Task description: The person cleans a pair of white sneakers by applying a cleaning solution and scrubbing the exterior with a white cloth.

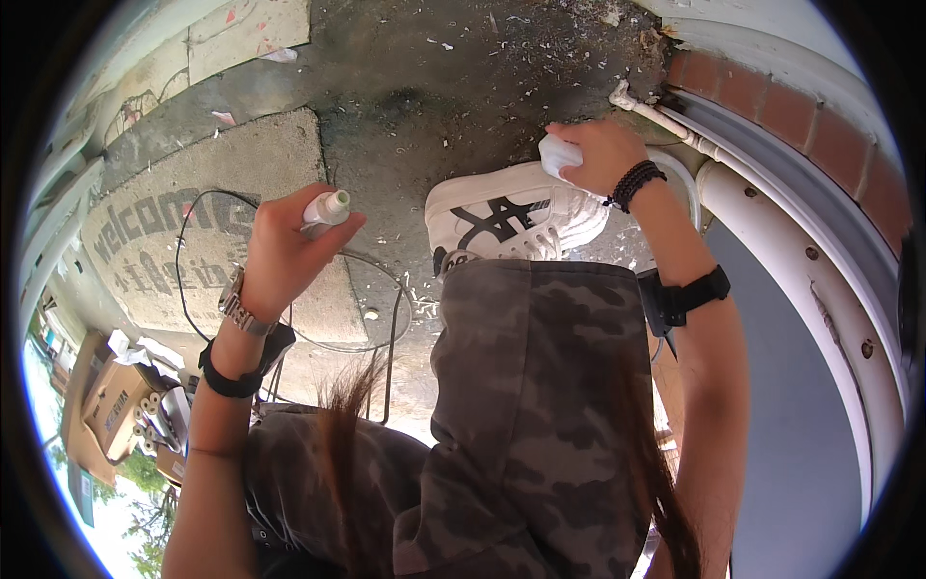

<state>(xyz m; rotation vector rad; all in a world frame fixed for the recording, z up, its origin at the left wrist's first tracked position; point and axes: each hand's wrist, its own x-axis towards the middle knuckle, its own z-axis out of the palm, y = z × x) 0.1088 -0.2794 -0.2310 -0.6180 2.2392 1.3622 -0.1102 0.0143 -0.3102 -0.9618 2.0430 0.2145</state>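
My left hand (286, 250) grips a small white bottle (325, 211), its uncapped neck pointing up and towards the right. In my right hand (606, 158) is a white pad (559, 154) whose material I cannot make out. That hand is at the toe end of a white sneaker (499, 213) with black stripes on its side and white laces (546, 244). The pad appears close to the shoe's upper edge; whether it touches is unclear. My camouflage trouser leg (539, 347) hides part of the shoe.
A doormat (289, 152) bearing writing lies at left, with a thin black cable (181, 268) across it. White scraps litter the concrete floor (405, 79). Pale pipes (673, 123) and a brick edge (785, 108) run along the right. Cardboard boxes (108, 405) stand at lower left.
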